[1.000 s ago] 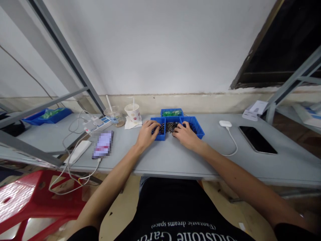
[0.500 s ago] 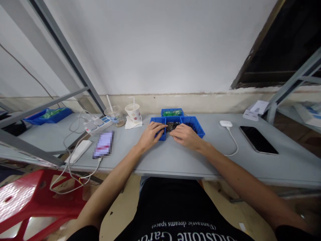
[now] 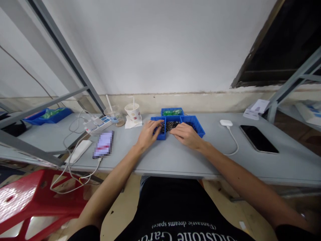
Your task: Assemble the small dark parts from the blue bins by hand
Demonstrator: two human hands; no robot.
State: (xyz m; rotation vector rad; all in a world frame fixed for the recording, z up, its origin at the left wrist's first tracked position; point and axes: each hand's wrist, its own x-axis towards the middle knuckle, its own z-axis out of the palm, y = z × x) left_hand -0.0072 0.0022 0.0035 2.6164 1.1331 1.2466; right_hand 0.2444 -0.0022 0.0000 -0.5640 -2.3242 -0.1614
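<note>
My left hand (image 3: 147, 133) is over the left blue bin (image 3: 163, 136), its thumb and fingers apart. Small dark parts lie under those fingertips. My right hand (image 3: 187, 135) reaches over the front of the middle bin, where small dark metallic parts (image 3: 171, 125) are heaped. Its thumb and fingers are pressed together; whatever they hold is too small to make out. Partly behind my right hand stands the right blue bin (image 3: 200, 127), with more dark pieces inside. At the back, another blue bin (image 3: 164, 109) contains green packets (image 3: 175, 112).
Left on the grey table (image 3: 160, 160) are a paper cup (image 3: 132, 113), a plastic cup (image 3: 116, 117), a power strip (image 3: 102, 124) and a charging phone (image 3: 104, 144). To the right lie a white charger (image 3: 225, 123) and a black phone (image 3: 259, 139). A red stool (image 3: 32, 197) stands below.
My left hand has drawn slightly left, away from the middle bin, and its thumb and fingers have parted over the left bin. My right hand has barely moved.
</note>
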